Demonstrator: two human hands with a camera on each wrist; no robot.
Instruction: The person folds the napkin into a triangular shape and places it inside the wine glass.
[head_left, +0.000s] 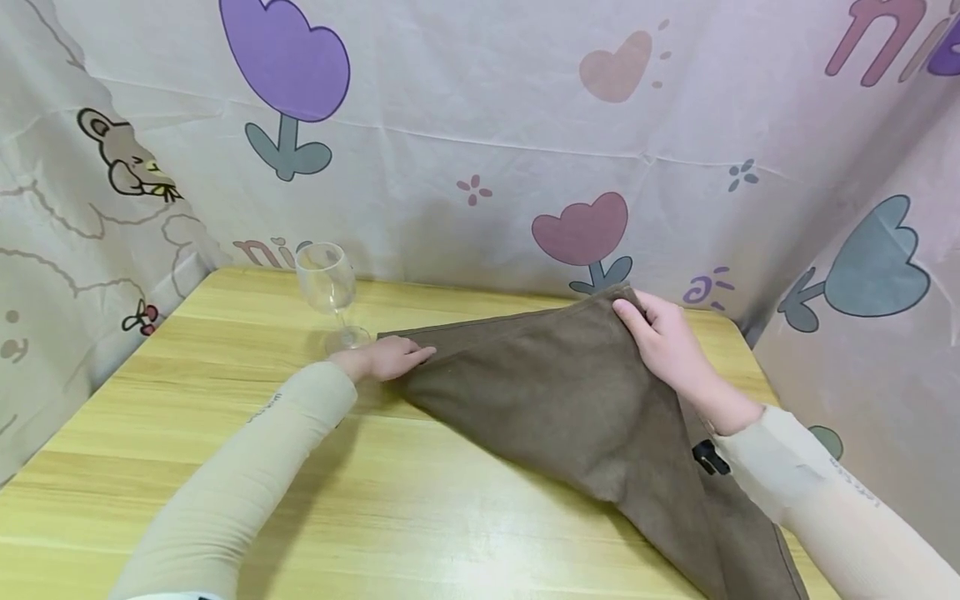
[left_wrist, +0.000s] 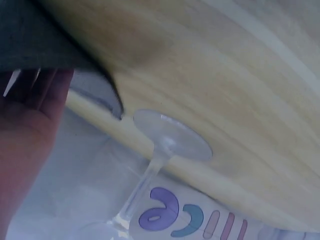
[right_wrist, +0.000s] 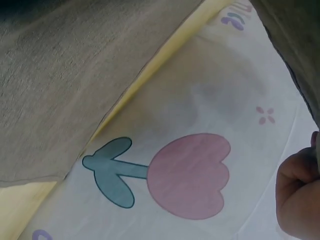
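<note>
While left grip (head_left: 386,358) and right grip (head_left: 667,343) pinch brown cloth (head_left: 540,392), empty wine glass (head_left: 327,279) stands left of centre, just beside left grip, near back edge of desk (head_left: 420,517).

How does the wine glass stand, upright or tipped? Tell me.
Upright: in the head view the wine glass stands on the table near the left hand, its bowl above its stem.

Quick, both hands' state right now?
Left hand: closed, holding the brown cloth near its left end.
Right hand: closed, pinching the brown cloth's raised edge.
</note>
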